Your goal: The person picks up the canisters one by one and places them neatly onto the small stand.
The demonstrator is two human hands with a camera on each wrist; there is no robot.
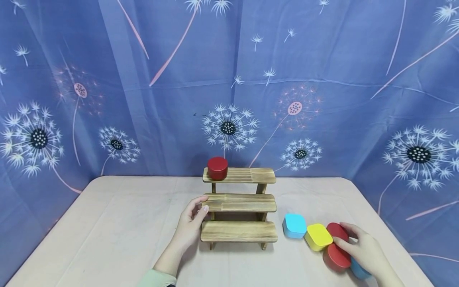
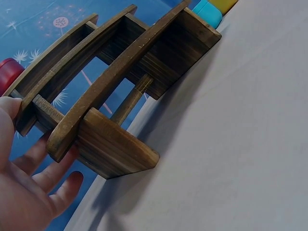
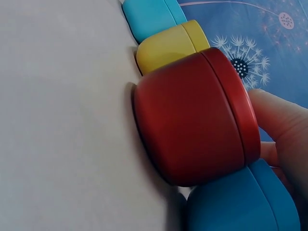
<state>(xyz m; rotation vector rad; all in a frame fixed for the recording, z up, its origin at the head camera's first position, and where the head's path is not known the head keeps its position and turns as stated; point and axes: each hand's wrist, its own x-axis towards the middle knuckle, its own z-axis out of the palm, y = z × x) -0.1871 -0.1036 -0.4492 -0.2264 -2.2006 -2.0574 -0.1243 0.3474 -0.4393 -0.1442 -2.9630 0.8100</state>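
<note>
A three-tier wooden stand (image 1: 239, 231) stands on the table. My left hand (image 1: 192, 219) grips the left end of its middle shelf, thumb on top, the other fingers spread beside the stand in the left wrist view. One round red tin (image 1: 217, 168) sits at the left of the top shelf. To the right, my right hand (image 1: 365, 249) holds the farther red tin (image 1: 336, 229) between thumb and fingers, partly covering it. Close in front is a nearer red tin (image 1: 337, 258), large in the right wrist view, where the held tin is hidden.
A yellow square tin (image 1: 318, 237) lies beside the red ones, with a light blue square tin (image 1: 295, 226) nearer the stand. A darker blue tin (image 1: 359, 270) is partly under my right hand. Blue dandelion-print cloth (image 1: 172, 119) hangs behind the pale table (image 1: 118, 231).
</note>
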